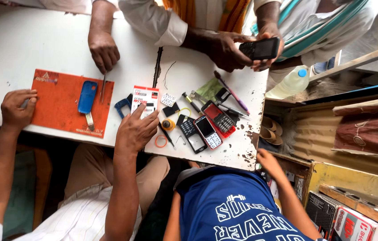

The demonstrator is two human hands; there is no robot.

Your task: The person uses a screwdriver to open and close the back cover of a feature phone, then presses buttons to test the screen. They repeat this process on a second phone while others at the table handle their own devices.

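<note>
Right hand (136, 129): laid open, palm down, at the near table (28, 40) edge; fingertips are set on the card pack (145, 100); nothing is gripped.
Left hand (16, 108): loosely curled on the orange mat's (59, 105) left edge; whether anything is held cannot be told.
Card pack: judged light, thin, bendable; best taken by its side edges; long axis runs near to far, lying flat just right of the mat.
Blue cover (87, 96): lies on the mat, lengthwise near to far.
Phones (211, 127): lie clustered further right.

A red-and-white flat package (144, 99) lies on the table; red-white cartons (350, 223) stand at lower right.
</note>
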